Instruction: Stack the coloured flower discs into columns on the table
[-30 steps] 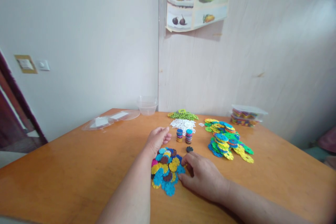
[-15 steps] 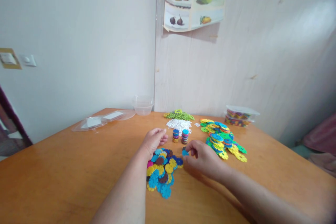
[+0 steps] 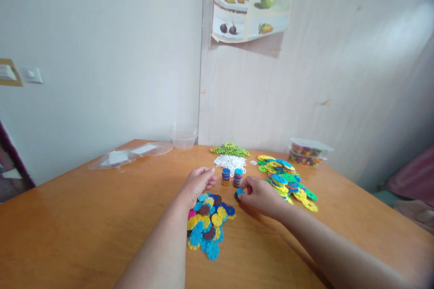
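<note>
My right hand point(image 3: 260, 195) pinches a blue snowflake disc point(image 3: 239, 192) just above the table, close to a dark disc beneath it. My left hand point(image 3: 198, 181) rests with fingers curled loosely at the far edge of a mixed pile of blue, yellow, brown and pink discs point(image 3: 206, 224). Nothing shows in its fingers. Two short stacks of discs point(image 3: 231, 176) stand upright just beyond both hands.
Further back on the wooden table point(image 3: 84, 216) lie a white disc pile point(image 3: 229, 161), a green pile point(image 3: 229, 149) and a large multicoloured heap point(image 3: 288, 180). A lidded box of discs point(image 3: 309, 151) stands at back right; an empty clear tub point(image 3: 183, 136) and flat lids point(image 3: 130, 154) at back left.
My right hand lifted off the table by the mixed pile, picked up a blue disc and moved it forward toward the two stacks. My left hand barely moved.
</note>
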The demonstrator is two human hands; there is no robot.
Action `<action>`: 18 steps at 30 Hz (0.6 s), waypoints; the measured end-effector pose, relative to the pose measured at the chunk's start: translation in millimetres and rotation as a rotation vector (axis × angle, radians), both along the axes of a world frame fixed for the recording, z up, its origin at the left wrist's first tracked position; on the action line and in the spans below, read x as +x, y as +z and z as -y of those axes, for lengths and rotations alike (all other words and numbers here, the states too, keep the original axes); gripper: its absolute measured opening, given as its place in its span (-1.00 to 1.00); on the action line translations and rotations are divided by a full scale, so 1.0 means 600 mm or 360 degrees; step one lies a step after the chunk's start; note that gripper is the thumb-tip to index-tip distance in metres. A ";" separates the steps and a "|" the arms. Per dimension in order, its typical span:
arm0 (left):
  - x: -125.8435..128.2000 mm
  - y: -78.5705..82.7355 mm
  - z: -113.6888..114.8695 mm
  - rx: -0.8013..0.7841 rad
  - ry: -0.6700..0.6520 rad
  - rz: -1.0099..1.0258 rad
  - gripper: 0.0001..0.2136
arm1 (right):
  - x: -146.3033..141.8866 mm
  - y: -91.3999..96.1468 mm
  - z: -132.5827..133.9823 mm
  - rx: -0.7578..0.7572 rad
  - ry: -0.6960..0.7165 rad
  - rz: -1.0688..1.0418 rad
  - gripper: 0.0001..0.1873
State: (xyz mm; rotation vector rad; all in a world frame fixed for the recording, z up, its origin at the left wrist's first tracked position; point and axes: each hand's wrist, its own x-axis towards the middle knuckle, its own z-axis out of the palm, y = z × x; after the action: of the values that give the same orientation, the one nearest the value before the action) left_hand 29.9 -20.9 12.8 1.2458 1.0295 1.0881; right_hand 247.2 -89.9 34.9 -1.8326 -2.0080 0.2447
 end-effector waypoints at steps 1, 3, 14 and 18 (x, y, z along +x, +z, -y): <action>0.000 0.000 0.000 -0.0004 -0.0001 0.0001 -0.61 | -0.001 -0.002 -0.002 0.0010 0.0000 0.0017 -0.80; 0.000 0.000 0.000 -0.0008 -0.0005 0.0005 -0.61 | 0.000 -0.007 -0.005 0.0024 0.0007 0.0050 -0.77; 0.001 0.002 0.002 0.0003 0.0018 -0.0015 -0.63 | 0.009 -0.014 0.001 -0.0032 0.0077 0.0027 -0.74; 0.000 0.002 0.002 0.0008 0.0018 -0.0020 -0.64 | 0.007 -0.013 0.002 -0.0011 0.0111 0.0016 -0.78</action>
State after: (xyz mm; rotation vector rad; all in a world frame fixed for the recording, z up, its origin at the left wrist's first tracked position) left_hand 30.1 -22.1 14.2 1.2538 1.0450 1.0930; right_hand 251.2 -91.0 26.9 -1.7734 -2.0826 0.2639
